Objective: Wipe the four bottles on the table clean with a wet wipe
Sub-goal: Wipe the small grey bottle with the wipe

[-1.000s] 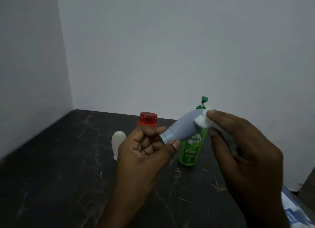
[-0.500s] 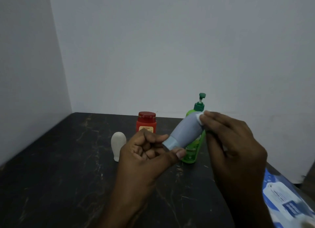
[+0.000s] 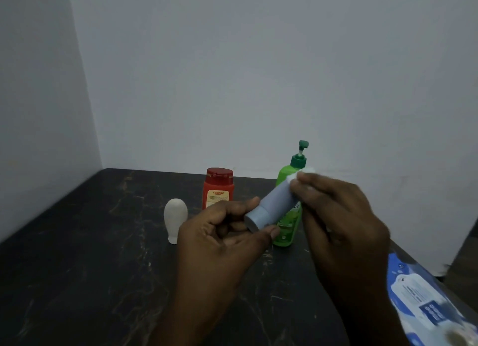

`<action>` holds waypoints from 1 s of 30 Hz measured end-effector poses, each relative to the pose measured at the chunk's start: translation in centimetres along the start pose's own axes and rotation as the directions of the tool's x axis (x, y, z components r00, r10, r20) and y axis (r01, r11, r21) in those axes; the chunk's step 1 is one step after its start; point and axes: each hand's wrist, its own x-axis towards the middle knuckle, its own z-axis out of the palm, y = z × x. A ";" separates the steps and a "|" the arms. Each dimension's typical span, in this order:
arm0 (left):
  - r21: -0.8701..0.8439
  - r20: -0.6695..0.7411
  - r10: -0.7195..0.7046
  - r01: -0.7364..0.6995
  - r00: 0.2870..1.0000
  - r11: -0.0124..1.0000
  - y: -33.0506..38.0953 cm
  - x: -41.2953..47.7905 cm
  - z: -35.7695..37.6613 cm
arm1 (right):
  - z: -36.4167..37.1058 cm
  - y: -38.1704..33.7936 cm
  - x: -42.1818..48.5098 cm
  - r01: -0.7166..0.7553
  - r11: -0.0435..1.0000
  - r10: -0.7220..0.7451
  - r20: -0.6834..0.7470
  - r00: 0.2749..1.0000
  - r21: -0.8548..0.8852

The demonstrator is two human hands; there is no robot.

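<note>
Head camera view, looking down at a dark marbled table [image 3: 77, 255] set in the corner of pale walls. Just right of centre, both hands hold a small grey-blue bottle [image 3: 274, 203] in the air above the table, slanted with its cap end at 7 o'clock and its far end at 1 o'clock. The left hand [image 3: 227, 232] pinches the cap end between thumb and forefinger, with the other fingers curled loosely into the palm. The right hand [image 3: 341, 221] has its fingers bent round a white wet wipe [image 3: 302, 175] and presses it against the bottle's far end. Behind the held bottle, at 12 o'clock, a green pump bottle [image 3: 287, 232] stands upright. A red bottle [image 3: 218, 190] with a red cap stands at 10 o'clock from it, and a small white bottle [image 3: 175, 216] stands at 9 o'clock, apart from the others. A blue and white wipe pack [image 3: 424, 301] lies at the table's edge at 4 o'clock. The held bottle looks like light, stiff plastic with a smooth skin, so it is likely to turn slippery once wet. The narrow cap end seems the sound place to hold it, since that leaves the body free for wiping.
</note>
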 end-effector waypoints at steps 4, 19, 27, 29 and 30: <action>0.006 -0.008 -0.012 0.012 1.000 1.000 -0.1 0.4 -0.5 | 0.3 -1.5 0.0 0.153 0.974 -0.175 0.128 0.976 0.165; 0.003 0.013 -0.008 0.008 1.000 1.000 -0.4 0.6 -0.9 | 0.6 -1.7 0.2 0.155 0.967 -0.187 0.149 0.971 0.202; -0.149 0.025 -0.127 0.129 0.992 0.980 -1.0 0.4 -0.1 | 1.3 0.9 -0.3 -0.116 0.993 0.114 -0.061 0.992 -0.021; -0.207 0.010 -0.177 0.176 0.984 0.962 -1.0 0.4 0.1 | 1.3 -0.3 -0.2 -0.061 0.998 0.062 -0.020 0.998 0.021; -0.225 0.004 -0.193 0.189 0.981 0.956 -1.1 0.4 0.1 | 1.2 -0.9 -0.1 -0.021 0.998 0.020 0.022 1.000 0.056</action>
